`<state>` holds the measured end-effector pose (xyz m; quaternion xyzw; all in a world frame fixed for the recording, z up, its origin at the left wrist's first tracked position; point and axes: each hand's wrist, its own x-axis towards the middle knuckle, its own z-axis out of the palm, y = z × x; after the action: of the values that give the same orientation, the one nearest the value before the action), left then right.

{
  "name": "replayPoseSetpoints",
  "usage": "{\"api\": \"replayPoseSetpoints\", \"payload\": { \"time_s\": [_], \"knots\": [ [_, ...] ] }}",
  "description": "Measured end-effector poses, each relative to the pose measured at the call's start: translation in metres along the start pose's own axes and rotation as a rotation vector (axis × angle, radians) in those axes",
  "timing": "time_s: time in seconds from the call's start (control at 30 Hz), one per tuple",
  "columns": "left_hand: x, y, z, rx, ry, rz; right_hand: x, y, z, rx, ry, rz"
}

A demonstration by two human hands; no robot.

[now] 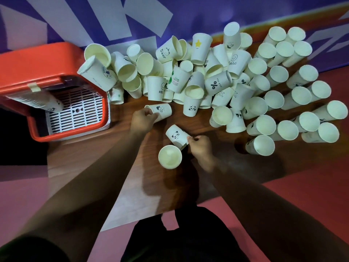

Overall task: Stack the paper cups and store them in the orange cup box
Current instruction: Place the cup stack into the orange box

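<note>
Each hand grips a cup, the left hand (143,118) around a tipped cup (160,111) and the right hand (200,146) pinching the panda cup (176,135), seemingly so one nests above the upright cup (170,156).

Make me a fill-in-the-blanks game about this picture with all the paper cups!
1. The cup box is the colour ____.
2. The cup in the right hand has a ____ face drawn on it.
3. The left hand is holding a cup that is tipped on its ____.
4. The open cup next to the right hand has ____ inside it.

Missing words: orange; panda; side; nothing
</note>
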<state>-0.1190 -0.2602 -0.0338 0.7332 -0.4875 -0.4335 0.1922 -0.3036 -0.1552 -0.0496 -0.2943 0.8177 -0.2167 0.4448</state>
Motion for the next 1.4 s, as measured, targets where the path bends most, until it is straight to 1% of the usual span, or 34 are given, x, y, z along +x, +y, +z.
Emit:
{"api": "replayPoseSetpoints", "payload": {
  "time_s": [0.07,0.13,0.23,0.3,0.37,0.47,0.53,0.6,0.7,0.77,0.87,0.9,1.0,1.07,1.2,1.23,1.3,1.37,1.4],
  "knots": [
    [-0.019,0.002,-0.013,-0.092,0.0,0.034,0.001,-0.006,-0.001,0.039,-0.015,0.023],
    [-0.037,-0.003,-0.028,-0.19,-0.026,0.03,-0.001,-0.013,-0.006,0.089,-0.028,0.029],
    [-0.06,-0.015,-0.053,-0.371,-0.04,-0.007,-0.005,-0.019,-0.021,0.059,-0.053,-0.051],
    [-0.079,-0.013,-0.068,-0.448,-0.079,0.007,-0.009,-0.022,-0.035,0.04,-0.05,-0.137],
    [-0.099,-0.006,-0.079,-0.45,-0.126,0.082,-0.016,-0.027,-0.05,0.039,-0.029,-0.234],
    [-0.126,0.0,-0.087,-0.407,-0.204,0.241,-0.025,-0.035,-0.062,0.027,0.018,-0.358],
    [-0.137,-0.002,-0.086,-0.326,-0.25,0.303,-0.026,-0.04,-0.064,0.01,0.058,-0.425],
    [-0.143,-0.005,-0.079,-0.18,-0.267,0.344,-0.027,-0.048,-0.066,-0.005,0.074,-0.466],
    [-0.141,-0.012,-0.063,0.144,-0.282,0.44,-0.033,-0.058,-0.068,0.002,0.088,-0.515],
    [-0.139,-0.02,-0.048,0.312,-0.306,0.488,-0.04,-0.064,-0.072,0.023,0.071,-0.535],
    [-0.137,-0.028,-0.026,0.454,-0.258,0.608,-0.043,-0.062,-0.076,0.03,0.05,-0.574],
    [-0.137,-0.031,-0.02,0.476,-0.252,0.62,-0.044,-0.061,-0.077,0.03,0.037,-0.583],
    [-0.136,-0.04,-0.01,0.385,-0.307,0.56,-0.049,-0.057,-0.077,0.057,0.013,-0.599],
    [-0.135,-0.045,-0.006,0.339,-0.303,0.549,-0.054,-0.055,-0.079,0.073,-0.014,-0.607],
    [-0.129,-0.046,-0.019,0.199,-0.348,0.425,-0.069,-0.054,-0.081,0.111,-0.102,-0.632],
    [-0.127,-0.048,-0.025,0.186,-0.337,0.417,-0.073,-0.054,-0.081,0.13,-0.138,-0.632],
    [-0.127,-0.053,-0.04,0.156,-0.245,0.469,-0.082,-0.053,-0.078,0.148,-0.204,-0.632],
    [-0.13,-0.052,-0.052,0.026,-0.171,0.488,-0.089,-0.049,-0.069,0.122,-0.234,-0.688],
    [-0.133,-0.05,-0.056,-0.072,-0.165,0.461,-0.091,-0.047,-0.064,0.099,-0.243,-0.728]
  ]
}}
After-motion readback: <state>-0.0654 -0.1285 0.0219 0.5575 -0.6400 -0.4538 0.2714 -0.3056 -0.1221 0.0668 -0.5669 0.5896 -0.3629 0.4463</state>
